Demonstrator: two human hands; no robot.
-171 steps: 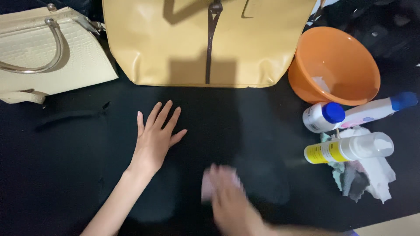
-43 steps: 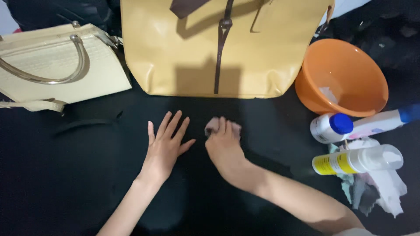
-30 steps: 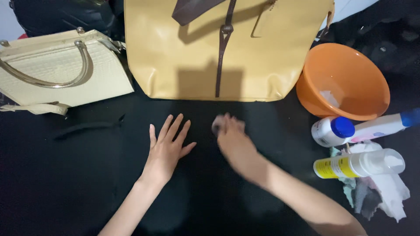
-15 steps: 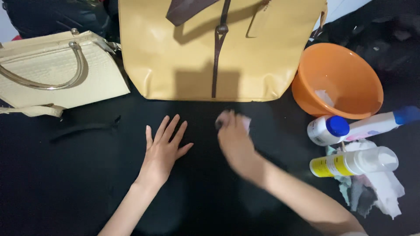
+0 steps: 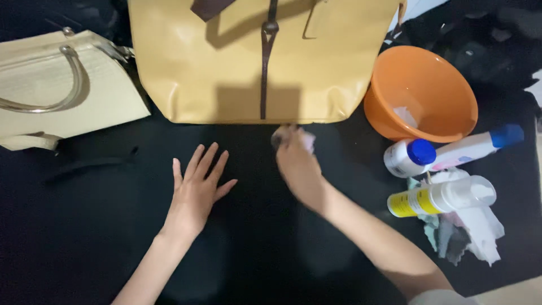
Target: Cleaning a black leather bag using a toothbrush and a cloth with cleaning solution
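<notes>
Pressing under the right hand (image 5: 299, 164) — seemingly closed around it — a pale cloth (image 5: 305, 138), just below the tan bag (image 5: 226, 68).

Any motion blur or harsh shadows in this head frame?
Head view: the right hand and the cloth under it are motion-blurred; the left hand is sharp, flat on the black surface; a hard strap shadow falls on the tan bag; the orange bowl is evenly lit.

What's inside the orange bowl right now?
The orange bowl holds one small white crumpled scrap near its bottom; otherwise bare. Two bottles hide its near outer wall.
</notes>
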